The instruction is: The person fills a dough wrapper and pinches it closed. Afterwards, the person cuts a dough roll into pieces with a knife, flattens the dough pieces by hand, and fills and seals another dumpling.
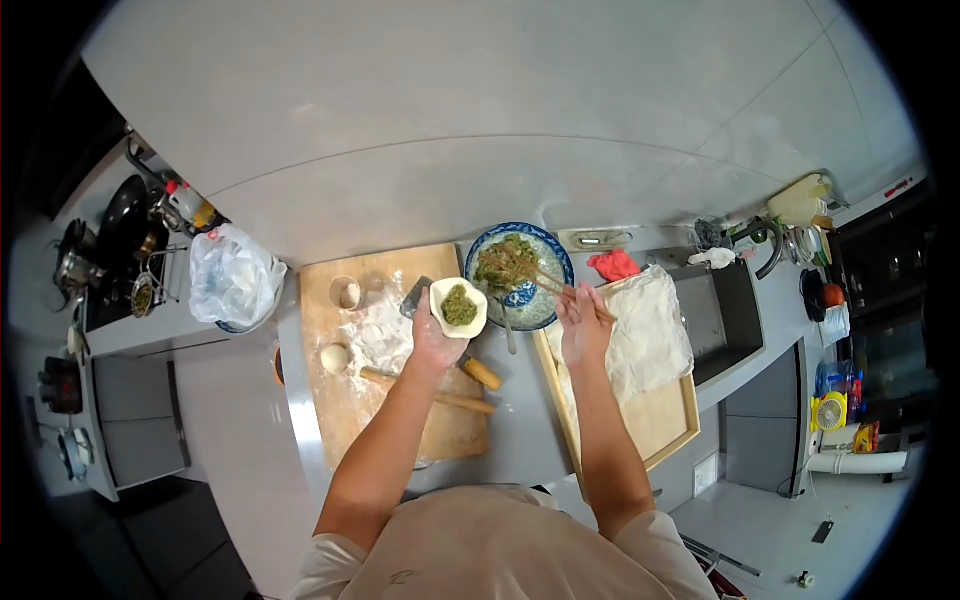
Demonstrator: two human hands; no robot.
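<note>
My left hand (432, 345) cups a round, pale dough wrapper (477, 319), with a lump of green filling (459, 306) lying in its middle. In my right hand (583, 325) is a pair of chopsticks (550, 284), their tips reaching into the green filling in a blue-and-white bowl (568, 268). A spoon handle (510, 338) sticks out over the bowl's near edge. Beneath my left hand and forearm are a floured wooden board (330, 430), a rolling pin (465, 403) and a cleaver with a wooden handle (482, 374), partly hidden. A small dough round (334, 358) lies on the board's left side.
Right of the bowl, a wooden tray (690, 430) is partly covered by a white cloth (650, 340). A red cloth (613, 265) lies behind it, and a sink (740, 320) is farther right. At left stand a bag-lined container (235, 278) and a stove with pans (125, 215).
</note>
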